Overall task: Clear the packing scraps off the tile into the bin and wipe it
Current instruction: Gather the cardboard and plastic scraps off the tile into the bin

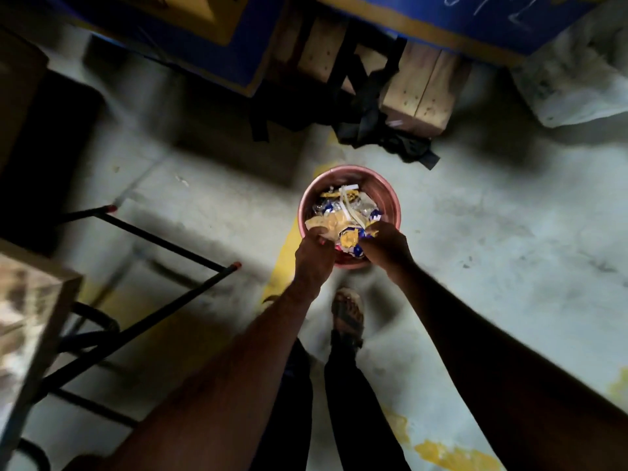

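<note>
A round pink bin (390, 202) stands on the concrete floor straight ahead of me. It holds yellow, blue and white packing scraps (343, 212). Both my arms reach down to its near rim. My left hand (314, 256) grips a pale yellow scrap over the bin's near left side. My right hand (387, 246) pinches yellow and blue scraps over the near right side. The fingertips of both hands are partly hidden by the scraps. No tile surface shows clearly; a mottled slab edge (30, 300) lies at the left.
A black metal frame with red-tipped legs (170, 243) stands at left. Black straps (384, 137) lie beyond the bin beside wooden pallet blocks (424, 90) under blue and yellow cartons (441, 15). My sandalled foot (348, 314) is just behind the bin. A yellow floor line (282, 263) runs under the bin.
</note>
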A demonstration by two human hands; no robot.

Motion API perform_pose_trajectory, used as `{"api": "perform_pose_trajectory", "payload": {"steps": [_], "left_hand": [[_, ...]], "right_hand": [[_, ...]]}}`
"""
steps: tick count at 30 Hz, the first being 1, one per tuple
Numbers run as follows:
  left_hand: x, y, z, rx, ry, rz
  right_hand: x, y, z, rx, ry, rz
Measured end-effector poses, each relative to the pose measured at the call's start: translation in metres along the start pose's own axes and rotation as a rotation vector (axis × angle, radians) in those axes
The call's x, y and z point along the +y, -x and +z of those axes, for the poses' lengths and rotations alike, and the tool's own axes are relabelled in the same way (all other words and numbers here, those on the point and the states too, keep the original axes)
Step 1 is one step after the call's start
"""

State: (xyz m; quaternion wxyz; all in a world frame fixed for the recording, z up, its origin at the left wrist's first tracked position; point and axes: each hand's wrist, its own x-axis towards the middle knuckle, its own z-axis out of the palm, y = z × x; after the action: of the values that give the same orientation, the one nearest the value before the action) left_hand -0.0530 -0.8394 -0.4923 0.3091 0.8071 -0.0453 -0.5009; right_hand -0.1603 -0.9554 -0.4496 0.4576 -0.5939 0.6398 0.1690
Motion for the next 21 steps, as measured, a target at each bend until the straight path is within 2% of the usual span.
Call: {"api": "perform_pose_trajectory", "payload": {"steps": [2,6,12,15,17,21], "left_hand": [[0.015,0.021,-0.008,0.005,0.031,0.016],[0.092,0.097,-0.037,0.041,0.024,0.086],[0.175,0.220,-0.097,0.076,0.146,0.276],[0.187,0.276,-0.132,0.072,0.139,0.291],[0.182,0.303,-0.164,0.081,0.218,0.311],[0.179,0.382,-0.233,0.174,0.339,0.376]], "right_hand": [[-0.015,0.026,-0.014,0.006,-0.033,-0.035],[-0.061,0.092,-0.050,0.055,-0.119,-0.123],[-0.140,0.219,-0.103,0.104,-0.171,-0.320],[-0.172,0.284,-0.115,0.104,-0.171,-0.428],[-0.193,0.334,-0.119,0.068,-0.192,-0.497],[-0.228,0.404,-0.107,-0.011,-0.184,-0.677]]}}
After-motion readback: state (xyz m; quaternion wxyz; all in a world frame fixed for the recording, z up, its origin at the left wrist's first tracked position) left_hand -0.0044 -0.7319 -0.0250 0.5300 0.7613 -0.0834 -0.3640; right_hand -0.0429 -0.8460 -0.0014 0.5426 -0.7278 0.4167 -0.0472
